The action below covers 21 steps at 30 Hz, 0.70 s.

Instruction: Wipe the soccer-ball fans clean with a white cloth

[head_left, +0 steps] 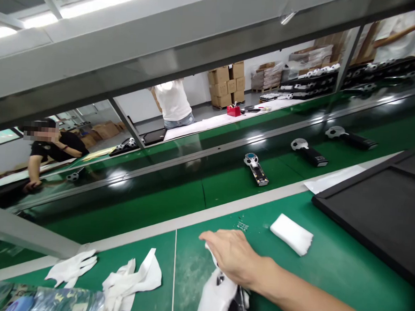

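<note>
A: Hand pose?
B: Right hand [231, 258] palm down, arm in from lower right. Fingers [211, 236] flat, close together, lying on a white-and-black gadget [214, 299] cut off at the bottom of view. Grip: cannot tell.
A: Left hand?
B: Not in view.
A: Room around it?
B: Green tabletop [189, 278] runs up to a grey edge strip [203, 225]. Foam block [291, 234] near the fingertips, cloth [133, 275] and glove [72, 268] to the left, black tray [369, 212] to the right.
A: Labels?
B: Tiny marks [242, 225] on the green, just past the fingertips - too small to read.
</note>
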Available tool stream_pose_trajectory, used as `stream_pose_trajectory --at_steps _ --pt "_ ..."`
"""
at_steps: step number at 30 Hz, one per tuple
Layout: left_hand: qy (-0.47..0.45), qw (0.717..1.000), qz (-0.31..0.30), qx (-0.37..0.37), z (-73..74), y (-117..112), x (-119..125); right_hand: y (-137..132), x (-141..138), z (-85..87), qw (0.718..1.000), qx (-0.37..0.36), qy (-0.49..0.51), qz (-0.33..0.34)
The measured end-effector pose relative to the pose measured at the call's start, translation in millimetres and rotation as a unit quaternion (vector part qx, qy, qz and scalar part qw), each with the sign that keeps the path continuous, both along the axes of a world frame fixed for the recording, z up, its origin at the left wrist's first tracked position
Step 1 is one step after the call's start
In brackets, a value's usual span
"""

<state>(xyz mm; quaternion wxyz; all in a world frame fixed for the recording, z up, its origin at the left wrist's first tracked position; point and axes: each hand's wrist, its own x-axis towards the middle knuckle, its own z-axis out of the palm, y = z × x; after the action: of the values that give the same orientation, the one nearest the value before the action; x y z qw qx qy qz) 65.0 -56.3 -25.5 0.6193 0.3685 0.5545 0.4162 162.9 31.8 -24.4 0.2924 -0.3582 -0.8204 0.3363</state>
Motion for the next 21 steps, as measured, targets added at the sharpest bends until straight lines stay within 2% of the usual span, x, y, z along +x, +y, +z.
stream_pose_trajectory --at_steps 2,5,10,15,18,21 --pt "-0.025 0.999 -0.013 -0.029 0.0 -2 2 15 0 -5.9 0.994 -0.088 0.057 -0.019" --pt "-0.055 0.996 -0.028 -0.063 0.9 -2 2 36 0 -13.5 0.965 -0.208 0.155 -0.042" --pt "-0.108 0.988 -0.043 -0.106 2.2 6 -3 52 9 -20.3 0.924 -0.245 0.261 -0.136" --pt "-0.160 0.972 -0.041 -0.169 0.6 12 -12 39 30 -18.4 0.895 -0.269 0.307 -0.182" --pt "-0.182 0.966 -0.033 -0.181 -0.3 16 -17 19 37 -22.0 0.902 -0.283 0.283 -0.163" --pt "-0.189 0.967 -0.019 -0.171 -0.5 19 -19 -5 43 -33.9 0.951 -0.218 0.180 -0.125"
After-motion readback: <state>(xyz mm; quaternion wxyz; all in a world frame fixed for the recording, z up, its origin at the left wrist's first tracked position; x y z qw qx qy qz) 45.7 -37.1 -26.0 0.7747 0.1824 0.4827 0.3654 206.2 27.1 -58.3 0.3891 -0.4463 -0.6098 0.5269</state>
